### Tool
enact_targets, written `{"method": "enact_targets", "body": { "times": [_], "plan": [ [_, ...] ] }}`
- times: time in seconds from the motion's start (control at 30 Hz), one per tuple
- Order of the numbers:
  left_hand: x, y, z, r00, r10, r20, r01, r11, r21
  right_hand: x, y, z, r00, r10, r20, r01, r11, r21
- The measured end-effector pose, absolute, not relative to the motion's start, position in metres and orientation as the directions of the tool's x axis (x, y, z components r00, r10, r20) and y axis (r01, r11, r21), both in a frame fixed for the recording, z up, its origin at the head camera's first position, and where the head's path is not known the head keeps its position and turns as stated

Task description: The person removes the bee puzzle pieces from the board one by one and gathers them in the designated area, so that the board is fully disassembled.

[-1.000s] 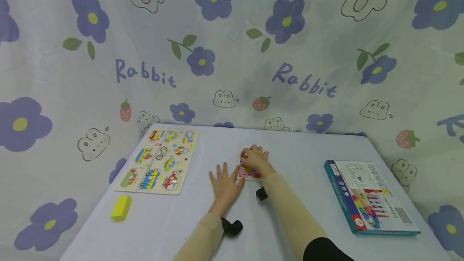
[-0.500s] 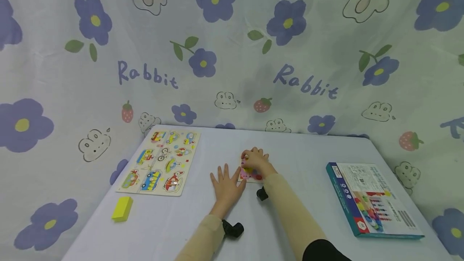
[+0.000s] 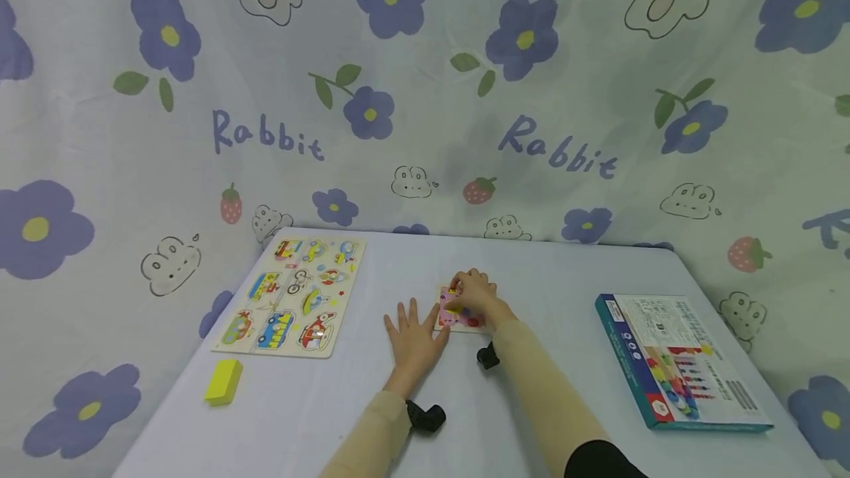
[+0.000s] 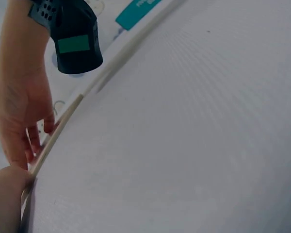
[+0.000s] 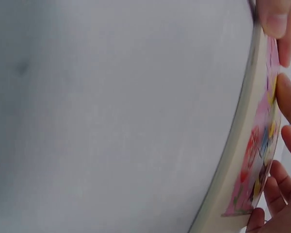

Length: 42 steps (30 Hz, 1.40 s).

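My right hand (image 3: pixel 476 296), grip hidden so I can't tell, is uncovering more pink board (image 3: pixel 461 320) while my spread left hand (image 3: pixel 415 344) is touching its edge.

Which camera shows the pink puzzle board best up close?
Right wrist: the pink puzzle board looks largest, print included, though slanted. Head shows it small, partly covered by the right hand; left wrist, mainly its pale edge.

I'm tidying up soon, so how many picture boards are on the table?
2: the large vehicle board at left, and the small pink board, partly hidden by the right hand.
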<state>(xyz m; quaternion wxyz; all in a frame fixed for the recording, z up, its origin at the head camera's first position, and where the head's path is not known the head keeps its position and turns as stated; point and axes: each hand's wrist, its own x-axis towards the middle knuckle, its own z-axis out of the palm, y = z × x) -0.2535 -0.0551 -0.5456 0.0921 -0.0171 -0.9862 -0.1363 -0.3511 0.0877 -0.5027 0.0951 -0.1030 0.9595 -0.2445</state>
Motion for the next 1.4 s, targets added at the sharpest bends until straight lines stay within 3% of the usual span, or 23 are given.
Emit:
{"method": "enact_targets", "body": {
  "times": [0.53,0.8,1.03,1.4],
  "plan": [
    [-0.255,-0.057,-0.544,-0.982,-0.002,0.188,0.047,0.966,0.253,-0.352,0.085,-0.493,-0.933,-0.327,-0.151,-0.229,0.861,-0.454],
    [-0.254,-0.059,-0.545,-0.987,-0.011,0.163,0.033,0.964,0.263,-0.354,0.078,-0.492,-0.932,-0.327,-0.155,-0.249,0.890,-0.383],
    [-0.254,-0.057,-0.547,-0.989,0.005,0.150,0.046,0.961,0.272,-0.354,0.076,-0.493,-0.941,-0.277,-0.196,-0.172,0.887,-0.428],
    [-0.253,-0.056,-0.546,-0.987,0.011,0.162,0.058,0.957,0.284,-0.360,0.082,-0.492,-0.928,-0.298,-0.223,-0.158,0.859,-0.487]
  ]
}}
